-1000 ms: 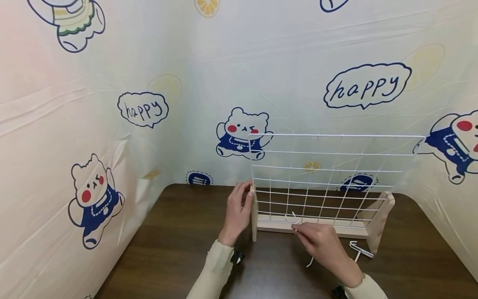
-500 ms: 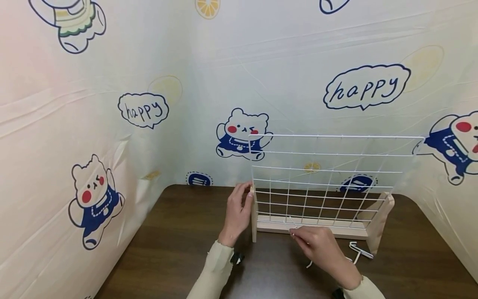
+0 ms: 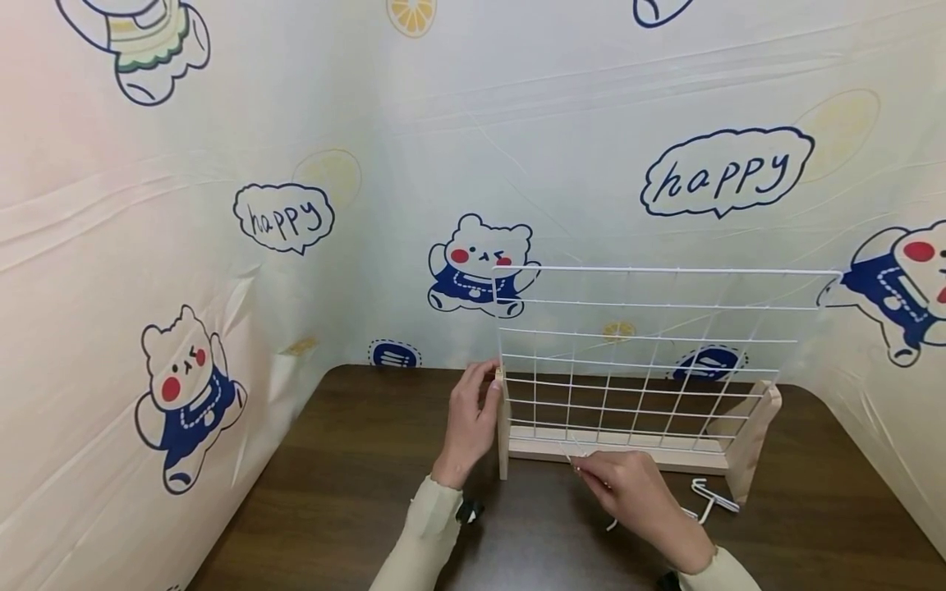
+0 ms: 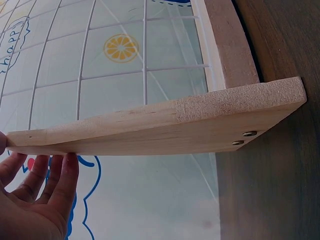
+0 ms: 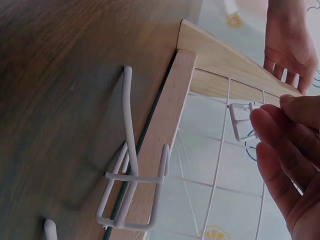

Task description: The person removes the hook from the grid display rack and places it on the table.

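A white wire grid rack (image 3: 641, 400) with pale wooden side panels stands on the table. My left hand (image 3: 470, 421) holds the upper end of its left side panel (image 4: 145, 130), thumb on one face and fingertips against the other. With thumb and fingers, my right hand (image 3: 634, 492) pinches a small white wire hook (image 5: 242, 122) in front of the grid's lower left part. The fingers cover part of that hook. From the head view I cannot tell whether it touches the grid wires.
A loose white wire hook (image 3: 715, 497) lies by the right side panel (image 3: 755, 439). Another hook (image 3: 612, 524) is partly hidden under my right hand; one hook (image 5: 129, 200) looks large in the right wrist view. Patterned cloth (image 3: 384, 164) hangs behind the dark wooden table (image 3: 310, 492).
My right hand has lowered slightly and shifted a little left with the wire hook, which now tilts lower before the grid. The left hand and rack have stayed put.
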`<action>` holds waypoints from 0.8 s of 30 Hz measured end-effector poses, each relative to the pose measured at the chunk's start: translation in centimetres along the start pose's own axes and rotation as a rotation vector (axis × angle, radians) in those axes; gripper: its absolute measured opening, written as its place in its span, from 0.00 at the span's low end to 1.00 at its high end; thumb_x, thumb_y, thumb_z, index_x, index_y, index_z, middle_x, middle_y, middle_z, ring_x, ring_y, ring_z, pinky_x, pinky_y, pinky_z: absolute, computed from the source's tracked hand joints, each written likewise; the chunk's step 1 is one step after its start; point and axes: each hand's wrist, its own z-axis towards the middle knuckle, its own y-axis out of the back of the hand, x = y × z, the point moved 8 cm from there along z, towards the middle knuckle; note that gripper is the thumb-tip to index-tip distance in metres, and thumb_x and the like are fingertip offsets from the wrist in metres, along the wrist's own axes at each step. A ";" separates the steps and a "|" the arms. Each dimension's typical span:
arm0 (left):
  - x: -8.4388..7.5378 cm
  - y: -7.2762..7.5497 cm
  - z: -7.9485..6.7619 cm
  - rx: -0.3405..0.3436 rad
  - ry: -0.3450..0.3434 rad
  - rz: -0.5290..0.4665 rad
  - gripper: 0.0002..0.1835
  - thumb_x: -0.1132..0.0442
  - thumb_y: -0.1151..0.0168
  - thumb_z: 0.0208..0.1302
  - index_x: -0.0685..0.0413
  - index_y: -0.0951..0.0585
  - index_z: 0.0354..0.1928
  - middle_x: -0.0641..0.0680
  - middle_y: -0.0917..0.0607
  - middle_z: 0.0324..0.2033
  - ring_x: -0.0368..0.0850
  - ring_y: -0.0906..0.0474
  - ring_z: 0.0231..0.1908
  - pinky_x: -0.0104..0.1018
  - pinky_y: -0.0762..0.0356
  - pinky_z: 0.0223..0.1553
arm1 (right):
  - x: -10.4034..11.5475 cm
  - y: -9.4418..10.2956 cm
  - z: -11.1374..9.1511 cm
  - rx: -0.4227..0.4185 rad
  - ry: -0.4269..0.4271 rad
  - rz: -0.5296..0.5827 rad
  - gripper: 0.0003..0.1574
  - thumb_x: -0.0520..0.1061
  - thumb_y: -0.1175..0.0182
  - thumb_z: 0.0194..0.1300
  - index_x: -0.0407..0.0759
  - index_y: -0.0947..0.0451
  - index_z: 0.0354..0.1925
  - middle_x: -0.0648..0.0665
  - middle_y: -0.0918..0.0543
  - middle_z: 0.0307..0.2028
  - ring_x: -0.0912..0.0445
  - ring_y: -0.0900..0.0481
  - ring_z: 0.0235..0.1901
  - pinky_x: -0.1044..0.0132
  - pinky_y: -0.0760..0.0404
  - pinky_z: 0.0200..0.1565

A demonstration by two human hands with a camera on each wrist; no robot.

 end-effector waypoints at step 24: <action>0.2 -0.1 0.0 0.010 0.012 -0.019 0.17 0.57 0.49 0.82 0.51 0.21 0.65 0.54 0.17 0.57 0.47 0.17 0.53 0.43 0.13 0.51 | 0.0 -1.2 -0.4 0.099 -0.002 -0.044 0.12 0.37 0.23 0.48 0.49 0.11 0.33 0.55 0.09 0.27 0.63 0.13 0.24 0.66 0.19 0.26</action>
